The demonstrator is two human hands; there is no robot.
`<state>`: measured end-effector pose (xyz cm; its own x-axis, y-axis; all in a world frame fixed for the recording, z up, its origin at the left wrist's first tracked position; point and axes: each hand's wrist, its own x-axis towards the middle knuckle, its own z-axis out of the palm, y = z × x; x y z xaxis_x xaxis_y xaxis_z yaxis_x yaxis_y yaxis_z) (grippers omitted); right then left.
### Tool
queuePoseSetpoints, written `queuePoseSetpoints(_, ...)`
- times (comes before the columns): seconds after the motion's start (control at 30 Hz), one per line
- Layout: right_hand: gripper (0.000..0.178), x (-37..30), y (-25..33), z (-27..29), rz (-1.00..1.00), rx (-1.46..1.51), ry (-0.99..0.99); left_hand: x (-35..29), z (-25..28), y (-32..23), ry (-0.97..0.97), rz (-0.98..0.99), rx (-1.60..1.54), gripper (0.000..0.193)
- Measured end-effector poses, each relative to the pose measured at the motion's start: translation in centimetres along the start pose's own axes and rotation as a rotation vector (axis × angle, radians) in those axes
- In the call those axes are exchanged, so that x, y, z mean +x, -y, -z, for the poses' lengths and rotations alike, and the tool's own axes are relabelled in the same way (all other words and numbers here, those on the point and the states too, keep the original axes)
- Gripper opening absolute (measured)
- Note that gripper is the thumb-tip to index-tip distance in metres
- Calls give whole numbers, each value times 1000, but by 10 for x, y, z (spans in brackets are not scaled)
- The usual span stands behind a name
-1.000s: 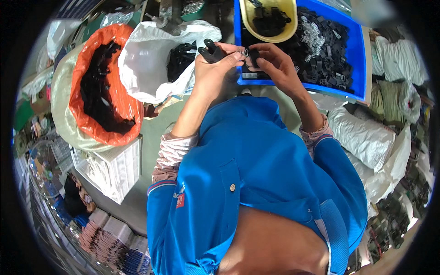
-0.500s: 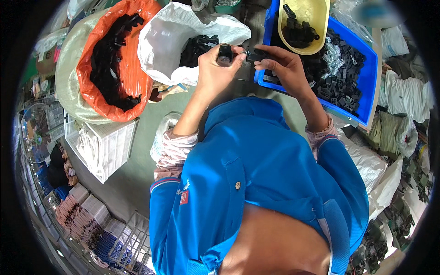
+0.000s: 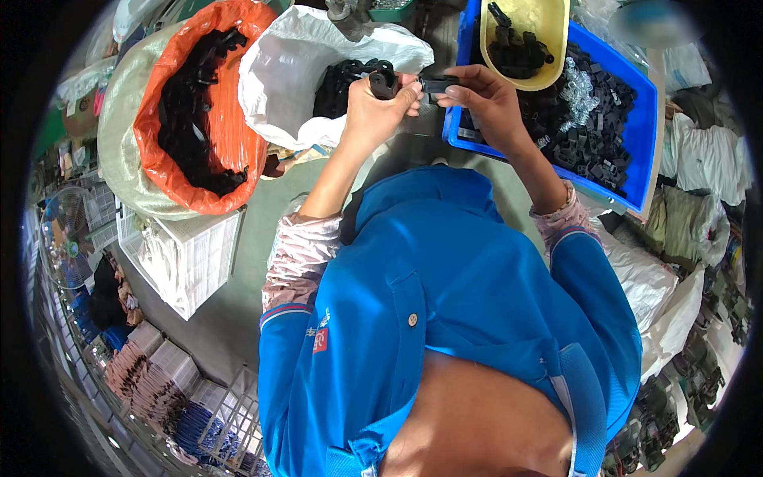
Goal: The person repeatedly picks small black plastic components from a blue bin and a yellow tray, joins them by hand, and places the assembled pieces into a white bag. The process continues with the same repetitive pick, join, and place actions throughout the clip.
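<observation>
Seen from above, a person in a blue jacket (image 3: 457, 246) holds both hands out in front of the body, at chest width or closer. The patterned sleeves (image 3: 296, 258) are pushed up, leaving the forearms bare. The forearms slant inward as they reach forward, so the hands almost meet near the top centre of the view.

The left hand (image 3: 367, 115) is closed around a rounded black part (image 3: 384, 84), its back partly toward the camera and its thumb and fingertips pointing right. The right hand (image 3: 494, 103) comes in from the other side, palm turned inward, pinching a small black piece (image 3: 439, 83) between thumb and fingers. That piece lies level in the narrow space between the two hands, its left end at the left fingertips; whether it touches the part in the left hand cannot be told.

Just beyond the left hand stands an open white bag (image 3: 274, 75) with dark parts inside. Farther left is an orange bag (image 3: 234, 147), also holding black pieces. Beside the right hand lies a blue tray (image 3: 648, 151) full of small black parts (image 3: 600, 163) and a heap of silvery coils (image 3: 578, 95), with a yellow tub (image 3: 544, 16) at its upper left.
</observation>
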<state>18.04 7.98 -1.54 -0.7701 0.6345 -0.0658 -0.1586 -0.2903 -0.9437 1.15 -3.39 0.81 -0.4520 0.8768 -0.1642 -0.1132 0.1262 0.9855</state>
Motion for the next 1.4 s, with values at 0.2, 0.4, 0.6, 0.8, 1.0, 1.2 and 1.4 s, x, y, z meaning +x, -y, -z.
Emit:
queuePoseSetpoints(0.2,30,3,3,4,-103,128,-88,2,0,0,48,147,-213,27)
queuePoseSetpoints(0.4,37,6,3,33,-156,262,-65,-4,23,-5,275,406,-661,26)
queuePoseSetpoints(0.6,30,10,24,34,-36,181,-39,-8,22,-2,443,302,-358,38)
queuePoseSetpoints(0.8,26,12,32,34,-1,210,4,-17,4,-10,446,299,-229,40)
queuePoseSetpoints(1.0,25,7,26,31,-17,65,-19,-20,-3,-5,424,248,-233,38)
queuePoseSetpoints(1.2,32,3,28,27,-7,-79,-15,-25,-7,-2,411,267,-230,37)
queuePoseSetpoints(1.4,33,1,30,30,-30,-164,17,-28,-12,0,374,298,-241,34)
